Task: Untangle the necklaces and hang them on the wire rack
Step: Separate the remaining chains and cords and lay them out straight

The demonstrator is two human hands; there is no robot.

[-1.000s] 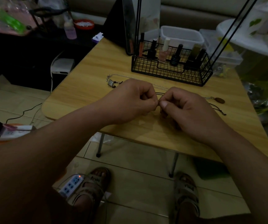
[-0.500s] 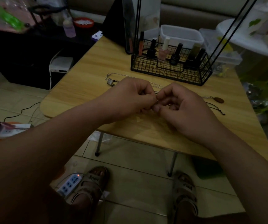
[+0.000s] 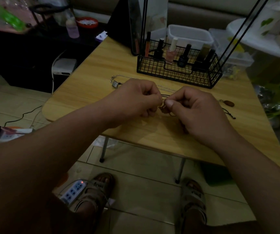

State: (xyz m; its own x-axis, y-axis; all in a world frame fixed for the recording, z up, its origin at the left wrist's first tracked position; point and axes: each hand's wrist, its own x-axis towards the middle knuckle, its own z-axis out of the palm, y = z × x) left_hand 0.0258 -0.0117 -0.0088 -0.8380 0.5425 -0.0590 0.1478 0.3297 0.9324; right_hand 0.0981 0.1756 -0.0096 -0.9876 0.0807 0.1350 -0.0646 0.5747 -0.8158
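The left hand (image 3: 135,100) and right hand (image 3: 198,112) meet over the middle of the table (image 3: 78,98). Each pinches a small knot (image 3: 163,108) of chain and cord between thumb and fingertips. A silver chain (image 3: 167,89) shows above the knot. It passes behind the left hand and ends at 10 o'clock in a square pendant (image 3: 114,84) lying on the wood. At 3 o'clock, past the right hand, lies a brown oval pendant (image 3: 229,103), with a black cord (image 3: 228,114) near it at 4. The rack (image 3: 178,73) stands at 12 o'clock with bottles (image 3: 184,55) upright in its basket, and a white tub (image 3: 189,33) is behind it. On the floor, sandalled feet (image 3: 193,196) are at 6 and a power strip (image 3: 73,191) is at 7.
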